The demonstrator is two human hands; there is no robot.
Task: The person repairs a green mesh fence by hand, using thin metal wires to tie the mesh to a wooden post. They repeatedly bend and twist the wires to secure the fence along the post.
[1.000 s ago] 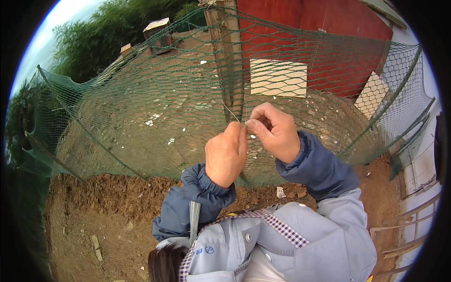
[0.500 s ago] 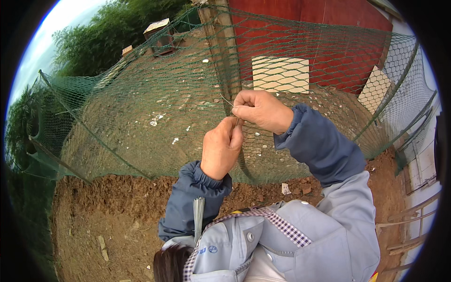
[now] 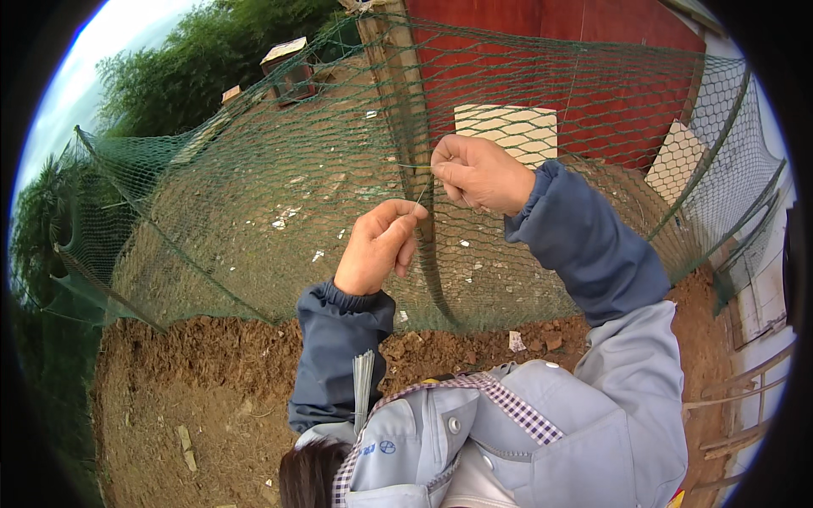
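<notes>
Running between the two raised hands, a thin wire (image 3: 421, 193) slants from the left hand's fingertips up to the right hand, just in front of the green mesh netting (image 3: 254, 195) and a wooden post (image 3: 398, 93) that stands behind it. The right hand (image 3: 478, 173) is the higher one, its fingers curled together and pinching the upper end of the wire right at the netting beside the post. The left hand (image 3: 377, 245) sits lower and a little to the left, thumb and forefinger pressed together on the wire's lower end, the other fingers folded loosely. Both forearms wear dark blue sleeves (image 3: 584, 245) over a pale grey jacket (image 3: 542, 440). A bundle of thin grey wires (image 3: 362, 389) sticks up by the left elbow, tucked against the jacket. Beyond the netting lie bare ground with scattered white scraps, a red wall (image 3: 593, 42) and a pale board (image 3: 508, 131) leaning on it. Brown turned soil (image 3: 195, 372) lies below the netting's foot.
</notes>
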